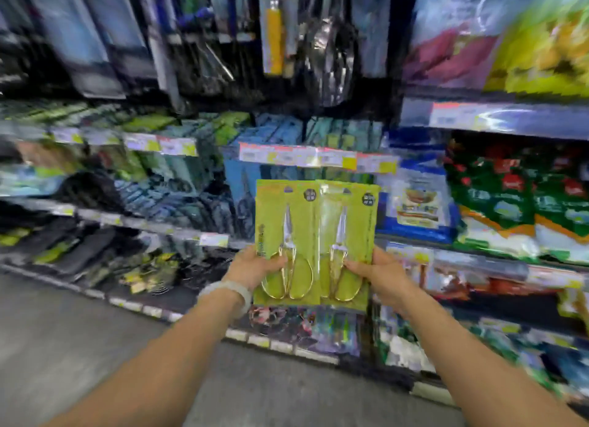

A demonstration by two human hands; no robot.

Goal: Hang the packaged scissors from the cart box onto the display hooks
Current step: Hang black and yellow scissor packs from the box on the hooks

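Store shelves [318, 158] ahead, I see left hand [255, 267] and right hand [379, 272] each gripping a scissors pack [287, 235], [345, 232], neither hung yet.

Head camera looks forward-down, close to shelves [204, 238].

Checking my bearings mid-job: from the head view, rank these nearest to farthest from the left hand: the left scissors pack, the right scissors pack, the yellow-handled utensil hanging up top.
1. left scissors pack, gripped in the left hand.
2. right scissors pack, just beside it, in the right hand.
3. yellow-handled utensil, high on the top row.
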